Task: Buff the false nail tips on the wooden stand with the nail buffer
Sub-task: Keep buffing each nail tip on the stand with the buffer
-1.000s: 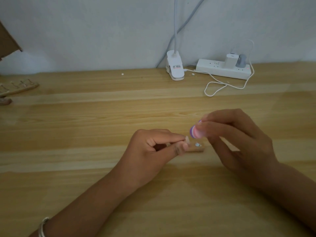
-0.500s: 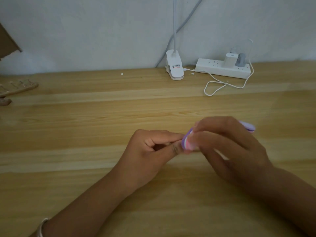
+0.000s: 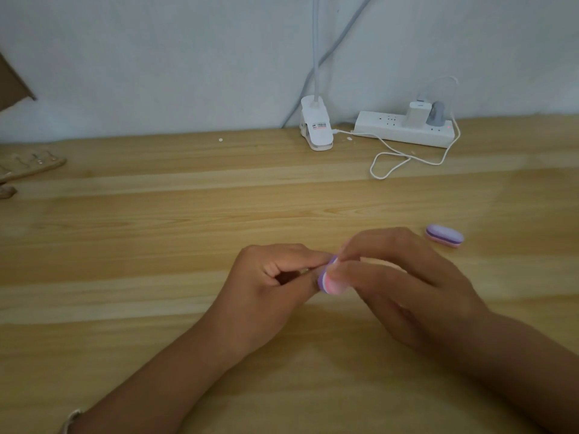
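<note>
My right fingers (image 3: 360, 272) are curled tight around the end of the nail buffer (image 3: 330, 281), thumb underneath, so only its rounded pink-and-purple tip pokes out. The rest of it is buried in my right hand (image 3: 404, 289). Hard against that tip, my left thumb and forefinger (image 3: 308, 256) are pinched together on a small piece. The buffer and my own fingertips cover it, so I cannot tell what it is. The other fingers of my left hand (image 3: 266, 286) are folded into the palm, knuckles up. Both wrists sit low over the wooden table (image 3: 156, 245), and my forearms run back towards me in a V. A pale bracelet (image 3: 70, 419) shows on the left wrist, cut off by the bottom edge. Near the buffer, to its right and a little further from me, a second purple buffer (image 3: 445, 235) lies flat on the table. Well behind the buffer, by the wall, are a white clip base (image 3: 315, 130) and a power strip (image 3: 404, 130) with a looped white cable (image 3: 388, 162). Far to the buffer's left, the wooden stand (image 3: 34, 164) lies partly out of view. Whatever sits on it is too blurred to read.
</note>
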Tool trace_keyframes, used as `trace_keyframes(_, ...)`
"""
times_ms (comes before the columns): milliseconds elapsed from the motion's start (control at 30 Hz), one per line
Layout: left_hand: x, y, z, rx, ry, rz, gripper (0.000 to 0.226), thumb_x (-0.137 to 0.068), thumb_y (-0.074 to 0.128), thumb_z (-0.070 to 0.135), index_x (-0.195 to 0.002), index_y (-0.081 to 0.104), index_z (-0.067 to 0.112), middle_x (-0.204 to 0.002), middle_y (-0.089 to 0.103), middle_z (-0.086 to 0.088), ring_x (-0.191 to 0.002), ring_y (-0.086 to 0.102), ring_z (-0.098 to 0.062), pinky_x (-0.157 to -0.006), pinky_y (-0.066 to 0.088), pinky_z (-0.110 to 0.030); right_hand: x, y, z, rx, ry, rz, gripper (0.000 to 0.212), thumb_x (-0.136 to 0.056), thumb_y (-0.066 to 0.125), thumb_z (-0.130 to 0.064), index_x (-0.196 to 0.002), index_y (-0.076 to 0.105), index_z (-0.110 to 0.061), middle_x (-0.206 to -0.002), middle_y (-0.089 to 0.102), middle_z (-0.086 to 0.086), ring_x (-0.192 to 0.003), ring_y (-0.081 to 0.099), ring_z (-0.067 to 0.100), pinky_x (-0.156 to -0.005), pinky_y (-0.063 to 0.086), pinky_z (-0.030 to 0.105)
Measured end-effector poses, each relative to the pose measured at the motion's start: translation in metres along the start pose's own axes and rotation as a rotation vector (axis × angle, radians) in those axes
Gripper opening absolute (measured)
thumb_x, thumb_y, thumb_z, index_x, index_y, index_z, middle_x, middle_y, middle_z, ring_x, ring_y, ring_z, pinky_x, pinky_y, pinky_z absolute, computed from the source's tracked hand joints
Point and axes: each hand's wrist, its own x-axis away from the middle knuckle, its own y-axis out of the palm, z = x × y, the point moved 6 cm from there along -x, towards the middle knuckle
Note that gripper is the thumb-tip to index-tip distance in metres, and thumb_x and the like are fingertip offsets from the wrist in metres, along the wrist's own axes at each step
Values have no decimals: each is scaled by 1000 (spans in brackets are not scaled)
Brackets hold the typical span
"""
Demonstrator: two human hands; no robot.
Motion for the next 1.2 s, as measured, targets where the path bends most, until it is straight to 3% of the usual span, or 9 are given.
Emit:
trace_keyframes(133, 0, 0, -3, -81, 15, 10, 10, -86, 72, 22, -92, 79, 19, -69, 65, -11, -62, 56, -26, -56, 44, -31, -2, -5, 16, -41, 63, -14, 25, -90, 61, 11, -103, 75, -4, -105, 66, 8, -96, 65, 20, -89, 45, 20)
trace_keyframes(333, 1, -1, -2, -112, 39, 20, 15, -85, 69, 29, -97, 77, 23, -72, 66, -13, -64, 59, -28, -58, 46, -38, 0, 2, 11, -86, 25, -35, 23, -94, 59, 8, -105, 75, -5, -107, 67, 8, -98, 65, 19, -91, 46, 22)
trace_keyframes(433, 1, -1, -2, -116, 41, 31, 15, -86, 71, 27, -98, 78, 21, -73, 66, -13, -64, 59, -27, -58, 46, -36, -2, 0, 17, -76, 59, -15, 25, -87, 64, 12, -103, 74, -3, -107, 67, 7, -101, 63, 15, -93, 42, 16)
trace_keyframes(533, 1, -2, 0, -89, 60, 31, 16, -85, 69, 29, -98, 77, 24, -76, 68, -10, -67, 62, -24, -60, 49, -33, 2, 6, 5, -154, 22, -18, 23, -95, 59, 6, -109, 71, -8, -110, 65, 7, -103, 63, 17, -93, 47, 24)
trace_keyframes(700, 0, -2, -3, -163, 67, 44, 14, -86, 70, 20, -98, 78, 21, -74, 68, -6, -66, 61, -24, -59, 47, -36, -1, -2, 21, -62, 75, -23, 20, -89, 63, 10, -101, 73, -3, -105, 68, 5, -100, 64, 15, -93, 39, 13)
trace_keyframes(833, 0, -3, -2, -141, 71, 40, 16, -87, 69, 27, -101, 76, 27, -76, 69, -8, -68, 63, -25, -61, 48, -37, 0, 6, 7, -119, 31, -36, 19, -92, 62, 8, -104, 74, -2, -108, 66, 8, -98, 64, 19, -89, 48, 24)
trace_keyframes(1000, 0, -2, -2, -174, 62, 49, 14, -86, 70, 20, -98, 78, 23, -74, 69, -6, -66, 62, -24, -60, 48, -38, -4, -2, 19, -39, 80, -35, 20, -90, 63, 10, -101, 73, -2, -105, 68, 5, -101, 62, 13, -94, 37, 11)
trace_keyframes(1133, -1, -3, 5, -208, 118, 48, 14, -85, 71, 25, -95, 78, 20, -78, 72, 1, -69, 65, -17, -60, 50, -34, -1, 5, 7, -128, 37, -59, 21, -95, 59, 6, -106, 74, -4, -110, 66, 6, -98, 64, 20, -89, 48, 24)
trace_keyframes(1200, -1, -3, 4, -250, 110, 72, 11, -83, 74, 23, -92, 78, 18, -75, 70, 3, -64, 62, -19, -57, 47, -33, -2, 1, 16, -61, 62, -68, 23, -90, 62, 11, -104, 74, -4, -107, 66, 5, -96, 64, 19, -90, 43, 16)
